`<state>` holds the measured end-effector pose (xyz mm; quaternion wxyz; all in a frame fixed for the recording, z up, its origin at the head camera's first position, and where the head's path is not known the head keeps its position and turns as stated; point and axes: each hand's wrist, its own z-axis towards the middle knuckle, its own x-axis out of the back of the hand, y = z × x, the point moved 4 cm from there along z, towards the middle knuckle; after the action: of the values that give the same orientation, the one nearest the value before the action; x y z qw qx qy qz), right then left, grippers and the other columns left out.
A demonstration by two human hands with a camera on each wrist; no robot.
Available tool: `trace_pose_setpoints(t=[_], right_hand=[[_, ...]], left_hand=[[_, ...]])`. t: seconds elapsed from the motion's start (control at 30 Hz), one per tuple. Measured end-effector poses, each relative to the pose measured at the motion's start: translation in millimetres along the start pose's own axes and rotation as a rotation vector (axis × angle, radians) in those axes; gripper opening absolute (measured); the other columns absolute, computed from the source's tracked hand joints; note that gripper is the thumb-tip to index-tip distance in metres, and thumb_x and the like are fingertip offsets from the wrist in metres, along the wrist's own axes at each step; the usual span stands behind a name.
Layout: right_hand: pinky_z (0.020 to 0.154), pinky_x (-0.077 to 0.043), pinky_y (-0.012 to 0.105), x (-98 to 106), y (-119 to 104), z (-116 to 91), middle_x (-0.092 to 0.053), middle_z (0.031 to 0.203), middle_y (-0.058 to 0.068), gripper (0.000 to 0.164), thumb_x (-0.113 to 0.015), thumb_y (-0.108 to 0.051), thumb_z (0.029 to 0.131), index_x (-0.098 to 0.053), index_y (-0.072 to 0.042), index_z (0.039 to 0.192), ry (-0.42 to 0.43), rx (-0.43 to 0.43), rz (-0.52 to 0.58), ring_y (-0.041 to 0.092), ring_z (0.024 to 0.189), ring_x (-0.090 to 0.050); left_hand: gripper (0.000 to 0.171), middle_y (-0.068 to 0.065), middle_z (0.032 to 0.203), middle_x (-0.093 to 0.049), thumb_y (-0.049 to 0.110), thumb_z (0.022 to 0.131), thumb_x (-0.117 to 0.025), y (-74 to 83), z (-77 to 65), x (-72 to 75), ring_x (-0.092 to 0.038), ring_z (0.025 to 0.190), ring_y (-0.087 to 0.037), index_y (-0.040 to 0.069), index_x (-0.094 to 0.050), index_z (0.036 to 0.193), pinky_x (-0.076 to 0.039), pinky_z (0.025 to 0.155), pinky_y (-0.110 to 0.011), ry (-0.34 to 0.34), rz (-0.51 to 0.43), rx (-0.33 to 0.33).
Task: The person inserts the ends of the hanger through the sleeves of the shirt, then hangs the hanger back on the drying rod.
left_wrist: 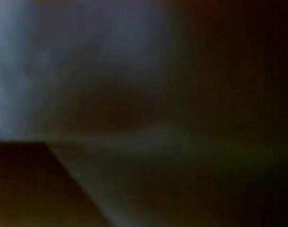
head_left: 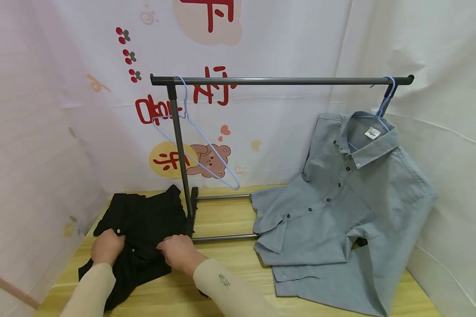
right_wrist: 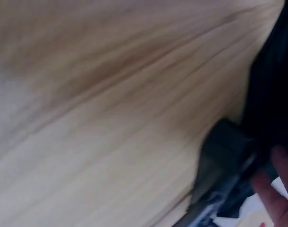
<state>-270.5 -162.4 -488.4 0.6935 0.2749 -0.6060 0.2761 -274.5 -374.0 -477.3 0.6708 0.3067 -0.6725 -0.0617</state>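
A black shirt with small pale buttons lies rumpled on the table at the left in the head view. My left hand grips its left side near a button. At its right side my right hand pinches the cloth, though the fingertips are partly hidden. The right wrist view catches fingers against dark cloth at its right edge. The left wrist view is too dark and blurred to make out the hand.
Beyond the hands stands a dark metal clothes rack. A bare blue hanger hangs at its left end. A grey shirt hangs on another blue hanger at the right, its lower part draped over the wooden table. A printed curtain backs everything.
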Motion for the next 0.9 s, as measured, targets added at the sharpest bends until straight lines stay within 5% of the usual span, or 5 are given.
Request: trace_pose_setpoints(t=[0.17,0.4,0.53,0.67,0.9], right_hand=[[0.076,-0.048,0.011,22,-6,-12,-0.069,0.112,-0.014,0.024,-0.062,-0.024,0.100,-0.071,-0.027,0.122,0.141,0.139,0.157,-0.002,0.093,-0.064],[0.075,-0.043,0.005,29,-2,-40,-0.068,0.106,-0.015,0.020,-0.060,-0.027,0.101,-0.073,-0.021,0.116,0.117,0.291,0.436,-0.012,0.082,-0.058],[0.072,-0.044,0.007,29,36,-49,-0.067,0.099,-0.012,0.023,-0.062,-0.033,0.099,-0.073,-0.017,0.112,0.205,0.135,0.663,-0.009,0.079,-0.056],[0.092,-0.048,0.026,38,87,-53,-0.063,0.125,0.000,0.043,-0.065,-0.035,0.097,-0.061,-0.012,0.133,0.340,-0.132,0.839,0.012,0.112,-0.060],[0.114,-0.026,0.051,59,140,-63,-0.018,0.163,-0.006,0.096,-0.067,-0.063,0.085,-0.012,-0.034,0.159,0.197,-0.285,1.053,0.021,0.148,-0.023]], left_hand=[[0.051,-0.044,0.121,-0.047,0.025,0.103,-0.046,7.0,-9.2,5.8,-0.048,0.105,-0.059,-0.022,-0.045,0.122,-0.038,0.090,-0.065,0.182,-0.267,-0.004],[0.063,-0.030,0.128,-0.053,0.043,0.104,-0.046,24.0,-34.7,2.8,-0.061,0.100,-0.029,-0.009,-0.040,0.139,-0.049,0.085,-0.041,0.018,-0.536,-0.115],[0.062,-0.026,0.124,-0.059,0.044,0.104,-0.049,42.0,-51.9,2.5,-0.065,0.095,-0.020,-0.007,-0.042,0.138,-0.052,0.081,-0.037,-0.096,-0.518,-0.230],[0.054,-0.024,0.128,-0.059,0.035,0.104,-0.053,66.0,-69.2,-1.0,-0.062,0.110,-0.032,-0.007,-0.048,0.137,-0.050,0.089,-0.044,-0.121,-0.451,-0.366],[0.025,-0.015,0.118,-0.068,0.009,0.096,-0.065,120.1,-91.9,-15.4,-0.065,0.105,-0.031,0.001,-0.066,0.120,-0.052,0.087,-0.040,-0.084,-0.425,-0.688]])
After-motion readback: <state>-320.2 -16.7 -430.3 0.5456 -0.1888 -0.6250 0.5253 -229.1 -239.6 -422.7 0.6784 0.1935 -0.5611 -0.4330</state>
